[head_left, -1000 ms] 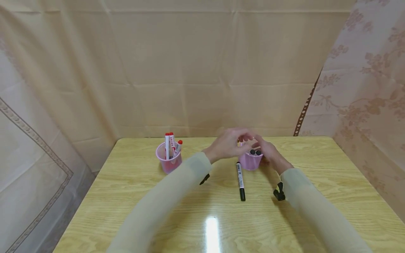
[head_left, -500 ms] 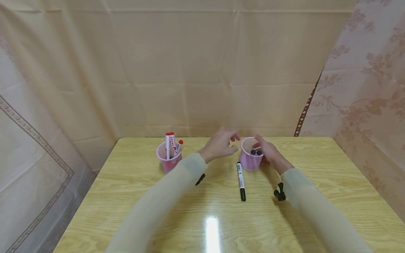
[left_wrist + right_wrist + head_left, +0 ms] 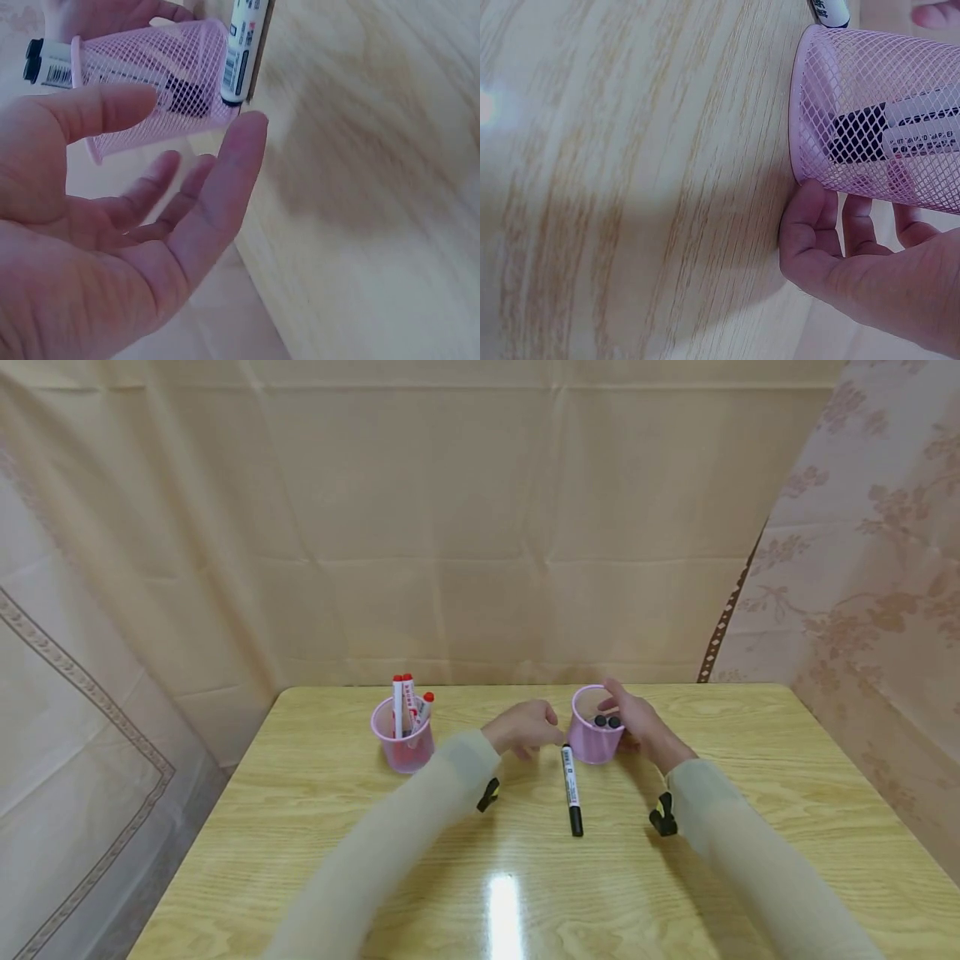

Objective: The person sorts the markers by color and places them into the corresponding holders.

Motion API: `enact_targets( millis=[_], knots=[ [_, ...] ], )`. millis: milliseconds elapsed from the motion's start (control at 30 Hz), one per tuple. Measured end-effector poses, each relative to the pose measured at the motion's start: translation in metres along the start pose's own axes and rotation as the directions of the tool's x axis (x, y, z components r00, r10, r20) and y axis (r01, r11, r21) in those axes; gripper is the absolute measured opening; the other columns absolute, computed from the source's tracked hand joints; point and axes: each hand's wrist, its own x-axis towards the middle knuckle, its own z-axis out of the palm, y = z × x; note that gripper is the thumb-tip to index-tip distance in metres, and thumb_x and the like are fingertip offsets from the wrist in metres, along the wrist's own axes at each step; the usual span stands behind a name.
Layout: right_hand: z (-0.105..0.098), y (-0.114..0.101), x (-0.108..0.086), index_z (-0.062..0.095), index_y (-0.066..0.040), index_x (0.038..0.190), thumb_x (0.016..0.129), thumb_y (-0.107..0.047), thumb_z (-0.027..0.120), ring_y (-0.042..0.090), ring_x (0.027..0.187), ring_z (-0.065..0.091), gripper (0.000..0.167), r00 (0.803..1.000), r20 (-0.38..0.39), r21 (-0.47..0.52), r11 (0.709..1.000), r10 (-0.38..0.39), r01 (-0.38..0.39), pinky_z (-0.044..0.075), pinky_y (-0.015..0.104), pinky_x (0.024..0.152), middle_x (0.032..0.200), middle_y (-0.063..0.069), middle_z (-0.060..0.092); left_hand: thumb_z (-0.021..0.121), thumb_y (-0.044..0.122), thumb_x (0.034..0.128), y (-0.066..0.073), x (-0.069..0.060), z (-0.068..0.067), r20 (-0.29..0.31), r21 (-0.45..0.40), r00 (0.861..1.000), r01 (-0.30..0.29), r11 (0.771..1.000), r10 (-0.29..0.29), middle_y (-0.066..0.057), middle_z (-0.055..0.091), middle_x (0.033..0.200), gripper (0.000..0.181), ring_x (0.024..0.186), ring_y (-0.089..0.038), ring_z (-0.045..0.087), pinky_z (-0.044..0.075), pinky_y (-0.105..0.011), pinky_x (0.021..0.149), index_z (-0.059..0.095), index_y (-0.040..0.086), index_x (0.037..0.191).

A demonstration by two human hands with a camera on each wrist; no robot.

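Note:
My left hand hovers low over the table, left of a black-and-white whiteboard marker. In the left wrist view its thumb and index finger are spread apart with nothing between them; the index fingertip is close to the marker's end. That marker lies on the table just in front of a pink mesh pen cup. Two markers stand cap-down inside this cup, their black ends above the rim. My right hand holds the cup's right side, fingers curled against the mesh near its base.
A second pink mesh cup stands to the left with several red-capped markers in it. The wooden table ends at a beige curtain behind. A bright light reflection lies near the front.
My left hand has drawn back from above the right-hand cup and come down toward the end of the lying marker. The right hand stays at the cup.

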Motion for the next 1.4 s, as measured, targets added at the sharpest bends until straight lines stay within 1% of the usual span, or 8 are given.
enact_targets(
  millis=[200, 433, 667, 900, 1033, 1133, 1267, 1400],
  knots=[
    [0.0, 0.0, 0.0, 0.042, 0.003, 0.147, 0.099, -0.074, 0.022, 0.036, 0.126, 0.044, 0.093, 1.0, -0.002, -0.001, 1.0, 0.004, -0.004, 0.047, 0.041, 0.088, 0.154, 0.028, 0.036, 0.071, 0.02, 0.0926, 0.002, -0.002, 0.011, 0.056, -0.03, 0.995, 0.083, 0.996, -0.082, -0.001, 0.046, 0.07, 0.022, 0.06, -0.02, 0.053, 0.06, -0.044, 0.072, 0.055, 0.008, 0.082],
    [0.002, 0.0, 0.002, 0.043, 0.003, 0.147, 0.099, -0.075, 0.024, 0.034, 0.122, 0.046, 0.093, 1.0, -0.009, 0.017, 1.0, -0.002, 0.002, 0.047, 0.039, 0.084, 0.153, 0.027, 0.038, 0.075, 0.021, 0.0905, -0.004, 0.006, 0.029, 0.021, 0.062, 0.989, 0.144, 0.988, -0.146, -0.019, 0.067, 0.081, 0.024, 0.057, -0.03, 0.065, 0.06, -0.04, 0.059, 0.058, 0.004, 0.088],
    [0.003, -0.002, 0.0, 0.043, 0.004, 0.146, 0.101, -0.071, 0.025, 0.033, 0.12, 0.048, 0.09, 1.0, -0.01, 0.022, 1.0, -0.009, 0.009, 0.048, 0.038, 0.085, 0.151, 0.028, 0.039, 0.073, 0.007, 0.0861, -0.006, 0.011, 0.032, -0.006, 0.185, 0.993, 0.114, 0.976, -0.115, -0.018, 0.066, 0.072, 0.019, 0.049, -0.027, 0.062, 0.06, -0.039, 0.053, 0.057, 0.005, 0.076],
    [0.003, 0.0, 0.0, 0.044, 0.004, 0.146, 0.101, -0.071, 0.024, 0.032, 0.117, 0.05, 0.09, 1.0, -0.009, 0.013, 1.0, -0.01, 0.011, 0.048, 0.036, 0.081, 0.151, 0.028, 0.041, 0.078, 0.013, 0.0812, -0.001, 0.009, 0.033, -0.017, 0.258, 0.995, 0.102, 0.961, -0.101, -0.013, 0.067, 0.08, 0.019, 0.051, -0.025, 0.065, 0.055, -0.032, 0.047, 0.06, 0.007, 0.079],
    [0.004, 0.0, 0.0, 0.044, 0.003, 0.146, 0.1, -0.072, 0.025, 0.033, 0.119, 0.049, 0.091, 1.0, -0.013, 0.011, 1.0, -0.007, 0.007, 0.048, 0.037, 0.082, 0.151, 0.028, 0.04, 0.074, 0.007, 0.0801, 0.004, 0.007, 0.038, -0.032, 0.238, 0.995, 0.095, 0.967, -0.09, -0.008, 0.065, 0.079, 0.014, 0.061, -0.027, 0.068, 0.056, -0.031, 0.049, 0.061, 0.007, 0.076],
    [0.003, -0.001, -0.001, 0.043, 0.003, 0.147, 0.1, -0.073, 0.024, 0.035, 0.123, 0.047, 0.092, 1.0, -0.008, 0.009, 1.0, -0.006, 0.006, 0.047, 0.039, 0.085, 0.152, 0.028, 0.038, 0.07, 0.001, 0.0817, 0.006, 0.009, 0.042, -0.031, 0.158, 0.992, 0.123, 0.98, -0.119, -0.011, 0.067, 0.085, 0.01, 0.068, -0.029, 0.07, 0.058, -0.034, 0.054, 0.063, 0.007, 0.078],
    [0.002, 0.0, -0.001, 0.042, 0.004, 0.147, 0.099, -0.074, 0.023, 0.034, 0.122, 0.047, 0.093, 1.0, -0.003, 0.012, 1.0, -0.006, 0.006, 0.047, 0.04, 0.085, 0.153, 0.028, 0.037, 0.068, -0.002, 0.0828, 0.005, 0.013, 0.047, -0.025, 0.074, 0.986, 0.168, 0.983, -0.167, -0.017, 0.07, 0.088, 0.009, 0.063, -0.028, 0.067, 0.059, -0.035, 0.054, 0.063, 0.004, 0.078],
    [0.002, 0.001, 0.0, 0.042, 0.004, 0.147, 0.099, -0.074, 0.024, 0.029, 0.113, 0.052, 0.093, 1.0, -0.007, 0.024, 1.0, -0.003, 0.003, 0.048, 0.037, 0.082, 0.151, 0.028, 0.039, 0.067, -0.001, 0.0822, 0.007, 0.014, 0.054, -0.077, 0.131, 0.98, 0.19, 0.973, -0.181, -0.014, 0.067, 0.075, 0.009, 0.054, -0.025, 0.064, 0.057, -0.033, 0.047, 0.063, 0.004, 0.075]
  ],
)
